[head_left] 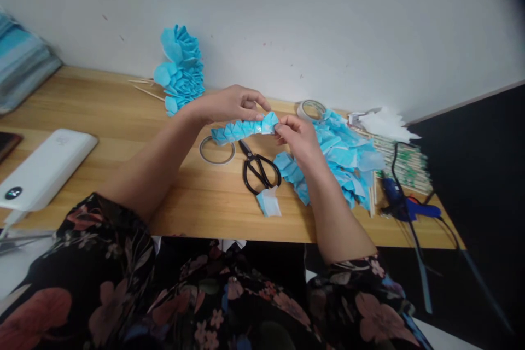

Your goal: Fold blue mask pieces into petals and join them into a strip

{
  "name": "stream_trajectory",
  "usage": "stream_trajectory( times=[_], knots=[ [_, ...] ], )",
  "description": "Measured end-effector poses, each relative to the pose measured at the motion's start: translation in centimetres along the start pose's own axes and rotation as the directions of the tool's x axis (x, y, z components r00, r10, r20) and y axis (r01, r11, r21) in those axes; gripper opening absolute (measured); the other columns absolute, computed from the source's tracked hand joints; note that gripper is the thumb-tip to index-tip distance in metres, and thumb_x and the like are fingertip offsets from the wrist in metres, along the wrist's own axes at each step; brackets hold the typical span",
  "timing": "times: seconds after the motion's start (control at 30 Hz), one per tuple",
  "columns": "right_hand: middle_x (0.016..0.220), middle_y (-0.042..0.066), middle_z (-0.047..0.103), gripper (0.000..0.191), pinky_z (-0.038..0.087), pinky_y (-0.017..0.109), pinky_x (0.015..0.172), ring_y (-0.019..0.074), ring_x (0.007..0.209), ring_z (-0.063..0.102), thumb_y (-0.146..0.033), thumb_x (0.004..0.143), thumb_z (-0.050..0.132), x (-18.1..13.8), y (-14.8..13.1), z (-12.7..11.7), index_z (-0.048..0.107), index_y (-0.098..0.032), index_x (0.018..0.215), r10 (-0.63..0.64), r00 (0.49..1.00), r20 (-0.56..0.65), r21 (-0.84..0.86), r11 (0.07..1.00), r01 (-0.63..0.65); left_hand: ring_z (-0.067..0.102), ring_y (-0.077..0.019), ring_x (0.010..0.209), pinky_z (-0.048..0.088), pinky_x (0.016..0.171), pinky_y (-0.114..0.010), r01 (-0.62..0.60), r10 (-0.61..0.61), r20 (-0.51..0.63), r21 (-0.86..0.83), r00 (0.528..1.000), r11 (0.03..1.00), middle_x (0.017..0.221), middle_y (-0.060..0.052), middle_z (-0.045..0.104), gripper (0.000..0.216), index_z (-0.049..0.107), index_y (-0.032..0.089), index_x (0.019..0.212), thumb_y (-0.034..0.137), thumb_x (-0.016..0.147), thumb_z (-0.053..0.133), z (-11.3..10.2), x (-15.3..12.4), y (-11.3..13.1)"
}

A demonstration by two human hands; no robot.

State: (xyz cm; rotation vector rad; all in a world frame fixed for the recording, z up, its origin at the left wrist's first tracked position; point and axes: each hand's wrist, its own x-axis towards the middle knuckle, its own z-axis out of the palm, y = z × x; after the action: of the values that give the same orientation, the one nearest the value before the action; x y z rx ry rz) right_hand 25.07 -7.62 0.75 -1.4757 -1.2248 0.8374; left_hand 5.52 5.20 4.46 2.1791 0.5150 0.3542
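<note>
A folded strip of light blue paper petals is held above the wooden table. My left hand curls over its top, fingers pinched on the right end. My right hand pinches that same end from the right. Under the strip lie black scissors and a thin tape ring. A small pale blue paper scrap rests near the front edge.
A heap of blue paper petals lies right of my hands, with a tape roll, wooden sticks, white paper and a blue glue gun. Finished blue flowers lean at the wall. A white power bank sits left.
</note>
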Motion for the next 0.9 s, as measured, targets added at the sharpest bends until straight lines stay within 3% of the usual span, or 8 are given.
stream_trajectory(
  times=[0.37, 0.57, 0.73, 0.83, 0.9],
  knots=[
    [0.061, -0.004, 0.056, 0.015, 0.041, 0.030, 0.063, 0.0146, 0.063, 0.052, -0.029, 0.079, 0.062, -0.2, -0.1, 0.1, 0.060, -0.024, 0.065, -0.114, 0.993, -0.019, -0.154, 0.982, 0.109, 0.069, -0.0153, 0.075, 0.052, 0.072, -0.027, 0.007, -0.007, 0.017, -0.044, 1.000, 0.999, 0.084, -0.003, 0.074, 0.039, 0.079, 0.021, 0.123, 0.036, 0.087, 0.074, -0.1, 0.1, -0.3],
    [0.061, -0.004, 0.056, 0.015, 0.037, 0.030, 0.062, 0.0130, 0.060, 0.049, -0.028, 0.079, 0.061, -0.5, -0.4, 0.4, 0.059, -0.023, 0.065, -0.180, 0.982, -0.061, -0.235, 0.959, 0.161, 0.071, -0.0169, 0.082, 0.053, 0.074, -0.026, 0.022, -0.023, -0.037, -0.010, 0.999, 1.000, 0.086, -0.003, 0.077, 0.029, 0.083, 0.019, 0.099, 0.040, 0.081, 0.077, 0.1, 0.4, -0.8],
    [0.073, -0.001, 0.066, 0.019, 0.047, 0.030, 0.064, 0.0159, 0.069, 0.058, -0.041, 0.081, 0.065, -0.5, -0.6, 0.2, 0.068, -0.024, 0.075, -0.106, 0.994, -0.021, -0.043, 0.993, 0.105, 0.067, -0.0143, 0.076, 0.050, 0.071, -0.025, 0.024, -0.024, -0.071, -0.002, 0.997, 1.000, 0.079, -0.002, 0.074, 0.025, 0.081, 0.016, 0.090, 0.039, 0.080, 0.076, -0.1, 0.2, -0.3],
    [0.085, 0.003, 0.073, 0.031, 0.051, 0.027, 0.064, 0.0166, 0.077, 0.064, -0.053, 0.083, 0.068, -0.5, -0.9, 0.0, 0.073, -0.024, 0.089, -0.005, 1.000, -0.018, 0.137, 0.991, 0.008, 0.063, -0.0134, 0.073, 0.048, 0.068, -0.025, 0.032, -0.032, -0.136, -0.005, 0.990, 0.999, 0.077, -0.002, 0.072, 0.024, 0.080, 0.016, 0.089, 0.038, 0.081, 0.074, -0.3, 0.0, 0.2],
    [0.089, 0.004, 0.074, 0.038, 0.052, 0.025, 0.063, 0.0169, 0.082, 0.065, -0.060, 0.082, 0.070, -0.6, -1.0, 0.0, 0.074, -0.024, 0.092, 0.024, 1.000, 0.007, 0.170, 0.985, -0.025, 0.062, -0.0132, 0.073, 0.048, 0.068, -0.025, 0.018, -0.019, -0.183, -0.009, 0.983, 1.000, 0.076, -0.002, 0.072, 0.024, 0.078, 0.016, 0.090, 0.037, 0.082, 0.072, -0.3, 0.0, 0.5]
  ],
)
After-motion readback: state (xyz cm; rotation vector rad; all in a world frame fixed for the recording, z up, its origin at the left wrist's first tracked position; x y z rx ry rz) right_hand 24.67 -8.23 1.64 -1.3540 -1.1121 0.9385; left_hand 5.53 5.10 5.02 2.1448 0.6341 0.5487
